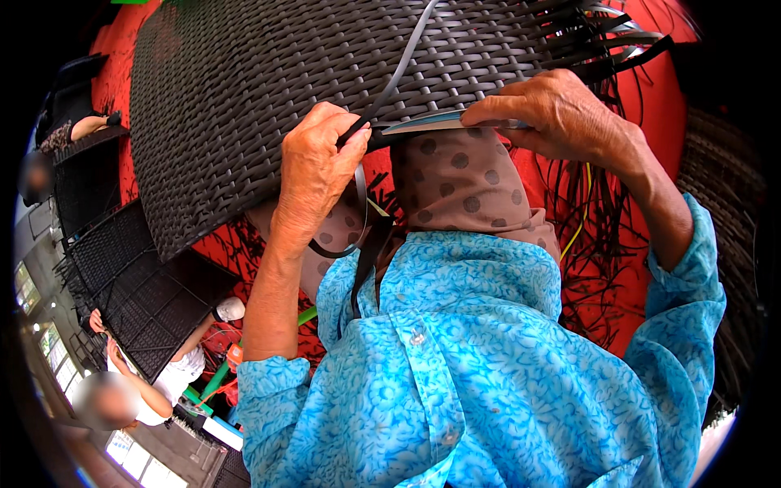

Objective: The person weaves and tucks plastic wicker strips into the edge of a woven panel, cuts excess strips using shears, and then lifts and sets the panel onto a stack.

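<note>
A large dark woven wicker panel fills the upper part of the view, held close over my blue patterned shirt and brown dotted scarf. My left hand is closed on a flat dark weaving strip that runs up across the panel and loops down below my fingers. My right hand grips the panel's lower edge, its fingers pressing on a thin blue-grey flat piece that lies along that edge. Loose strip ends stick out from the panel's right side.
Loose dark strips and a yellow strand lie on the red surface at right. Other dark woven panels stand at left. A person in a white shirt works at lower left, and another person's arm shows at far left.
</note>
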